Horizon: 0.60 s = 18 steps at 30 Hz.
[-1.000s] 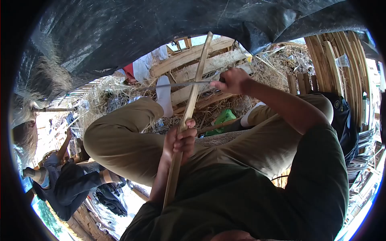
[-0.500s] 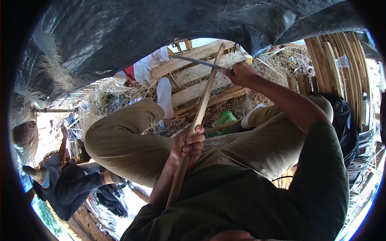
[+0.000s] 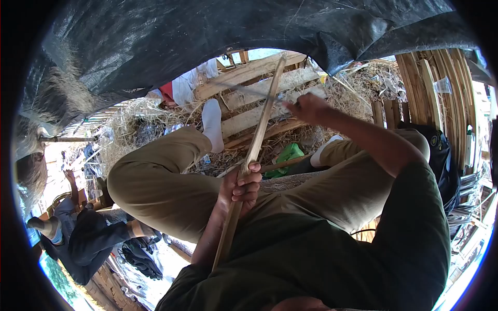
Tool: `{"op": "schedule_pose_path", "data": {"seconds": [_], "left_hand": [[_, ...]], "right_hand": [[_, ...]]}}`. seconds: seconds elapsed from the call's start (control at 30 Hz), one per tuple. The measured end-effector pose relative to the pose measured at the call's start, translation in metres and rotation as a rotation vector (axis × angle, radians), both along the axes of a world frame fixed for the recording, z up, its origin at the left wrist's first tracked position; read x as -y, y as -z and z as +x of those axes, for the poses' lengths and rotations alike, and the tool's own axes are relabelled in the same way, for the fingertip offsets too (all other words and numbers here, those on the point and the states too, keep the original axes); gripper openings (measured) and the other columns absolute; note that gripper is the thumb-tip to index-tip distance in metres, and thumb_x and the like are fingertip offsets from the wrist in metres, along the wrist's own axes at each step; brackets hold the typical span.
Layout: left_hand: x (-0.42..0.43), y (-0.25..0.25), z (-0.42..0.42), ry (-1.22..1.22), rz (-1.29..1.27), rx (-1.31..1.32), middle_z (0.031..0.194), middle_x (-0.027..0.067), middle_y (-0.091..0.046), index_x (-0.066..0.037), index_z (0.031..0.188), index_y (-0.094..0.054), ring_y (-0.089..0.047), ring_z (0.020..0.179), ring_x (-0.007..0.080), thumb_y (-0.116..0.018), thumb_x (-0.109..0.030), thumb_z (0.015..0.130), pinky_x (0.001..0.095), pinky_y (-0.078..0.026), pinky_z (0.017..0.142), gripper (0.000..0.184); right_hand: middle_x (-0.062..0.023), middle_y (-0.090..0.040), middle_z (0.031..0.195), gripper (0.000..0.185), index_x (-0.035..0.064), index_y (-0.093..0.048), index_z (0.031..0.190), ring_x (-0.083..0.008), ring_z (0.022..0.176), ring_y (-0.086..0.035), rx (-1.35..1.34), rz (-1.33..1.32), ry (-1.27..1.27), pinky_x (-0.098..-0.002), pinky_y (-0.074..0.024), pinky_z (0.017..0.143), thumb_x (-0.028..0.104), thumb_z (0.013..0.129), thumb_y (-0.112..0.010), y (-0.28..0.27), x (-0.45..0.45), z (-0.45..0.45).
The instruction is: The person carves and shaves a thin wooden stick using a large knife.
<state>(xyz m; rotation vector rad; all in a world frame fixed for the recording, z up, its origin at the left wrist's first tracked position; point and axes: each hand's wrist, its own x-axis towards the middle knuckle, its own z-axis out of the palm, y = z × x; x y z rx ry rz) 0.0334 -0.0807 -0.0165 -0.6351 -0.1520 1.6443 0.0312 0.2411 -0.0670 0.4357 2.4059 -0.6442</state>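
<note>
My left hand (image 3: 241,187) is wrapped round a long wooden strip (image 3: 258,137), which slants up and away from my lap. The strip's lower end rests against my shirt. In my right hand (image 3: 310,108) is a long-bladed knife (image 3: 244,90), its blade smeared by motion and its handle mostly hidden by my fingers. That blade crosses the upper part of the strip; whether it touches the wood I cannot tell.
Pale planks (image 3: 249,120) and straw (image 3: 129,129) lie beyond my feet. A dark tarp (image 3: 218,31) hangs low overhead. Green plastic (image 3: 290,154) sits between my legs. Wooden boards (image 3: 438,88) stand at the right beside a black bag (image 3: 441,160). Another person (image 3: 91,238) sits at the left.
My right hand has moved slightly down and the knife has slid lower along the strip, now blurred. My left hand keeps its hold, the strip shifting slightly left.
</note>
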Motion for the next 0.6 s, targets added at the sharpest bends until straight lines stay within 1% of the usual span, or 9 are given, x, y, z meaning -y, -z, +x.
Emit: {"op": "schedule_pose_path", "data": {"seconds": [0.03,0.13,0.17,0.23,0.33,0.4,0.47,0.53,0.6], "left_hand": [[0.000,-0.003,-0.003,-0.018,-0.017,0.014,0.069,0.0002,-0.045,-0.001,0.106,-0.048,-0.043,0.046,0.0053,-0.035,-0.020,0.106,0.0177,-0.041,0.037,0.022],[-0.003,-0.006,-0.006,-0.063,-0.018,0.038,0.070,0.0018,-0.047,0.000,0.108,-0.046,-0.046,0.046,0.0066,-0.035,-0.016,0.105,0.0180,-0.043,0.036,0.020],[-0.002,-0.007,-0.005,-0.075,-0.016,0.046,0.071,0.0026,-0.048,0.001,0.109,-0.045,-0.048,0.047,0.0073,-0.036,-0.015,0.105,0.0182,-0.044,0.036,0.019],[0.001,-0.007,-0.001,-0.031,-0.026,0.058,0.070,0.0012,-0.046,-0.001,0.107,-0.046,-0.044,0.046,0.0062,-0.036,-0.019,0.106,0.0180,-0.041,0.036,0.021],[-0.004,-0.003,0.006,0.014,-0.017,0.063,0.070,0.0008,-0.046,-0.002,0.106,-0.046,-0.043,0.046,0.0059,-0.036,-0.020,0.106,0.0178,-0.040,0.036,0.021],[-0.004,-0.002,0.005,0.022,-0.017,0.066,0.070,0.0010,-0.046,-0.002,0.106,-0.046,-0.043,0.046,0.0061,-0.037,-0.020,0.106,0.0176,-0.040,0.036,0.020],[-0.007,-0.001,0.002,0.006,-0.007,0.066,0.070,0.0014,-0.046,-0.002,0.106,-0.046,-0.044,0.046,0.0064,-0.038,-0.019,0.106,0.0172,-0.041,0.038,0.018],[-0.009,-0.001,-0.002,-0.053,0.014,0.086,0.070,0.0015,-0.046,-0.002,0.106,-0.046,-0.045,0.047,0.0059,-0.038,-0.018,0.106,0.0171,-0.042,0.038,0.018],[-0.010,-0.001,-0.003,-0.074,0.025,0.094,0.071,0.0015,-0.046,-0.001,0.106,-0.045,-0.046,0.048,0.0055,-0.038,-0.017,0.106,0.0169,-0.043,0.038,0.018]], "right_hand": [[-0.0158,-0.063,0.066,0.081,0.0035,-0.067,0.073,-0.0303,0.066,-0.067,0.066,-0.061,0.009,-0.0473,-0.0543,0.064,0.075,0.095,-0.035,-0.012,0.019,0.005],[-0.0175,-0.064,0.069,0.084,0.0028,-0.066,0.072,-0.0292,0.070,-0.068,-0.198,-0.142,-0.277,-0.0470,-0.0543,0.065,0.078,0.093,-0.034,-0.031,0.055,0.021],[-0.0152,-0.063,0.069,0.085,0.0038,-0.068,0.076,-0.0280,0.071,-0.068,-0.120,-0.082,-0.281,-0.0469,-0.0549,0.068,0.079,0.093,-0.030,-0.028,0.051,0.018],[-0.0106,-0.063,0.070,0.090,0.0058,-0.072,0.084,-0.0255,0.073,-0.068,0.033,0.043,-0.290,-0.0468,-0.0561,0.073,0.080,0.092,-0.023,-0.017,0.026,0.001],[-0.0119,-0.061,0.068,0.090,0.0043,-0.070,0.078,-0.0248,0.072,-0.067,-0.024,0.127,-0.064,-0.0488,-0.0555,0.072,0.081,0.092,-0.023,0.033,-0.042,-0.002],[-0.0122,-0.060,0.068,0.092,0.0040,-0.068,0.076,-0.0245,0.071,-0.067,-0.022,0.083,0.016,-0.0488,-0.0553,0.071,0.081,0.092,-0.022,0.042,-0.047,-0.002],[-0.0126,-0.059,0.067,0.093,0.0040,-0.068,0.074,-0.0247,0.071,-0.066,0.028,-0.031,0.020,-0.0486,-0.0551,0.071,0.083,0.090,-0.020,0.033,-0.025,0.004],[-0.0123,-0.061,0.068,0.093,0.0042,-0.067,0.073,-0.0256,0.069,-0.065,0.129,-0.125,-0.045,-0.0473,-0.0549,0.068,0.084,0.089,-0.021,-0.018,0.029,0.002],[-0.0121,-0.061,0.069,0.094,0.0038,-0.068,0.072,-0.0270,0.068,-0.065,0.001,-0.125,-0.226,-0.0475,-0.0549,0.067,0.084,0.089,-0.022,-0.015,0.046,0.011]]}}
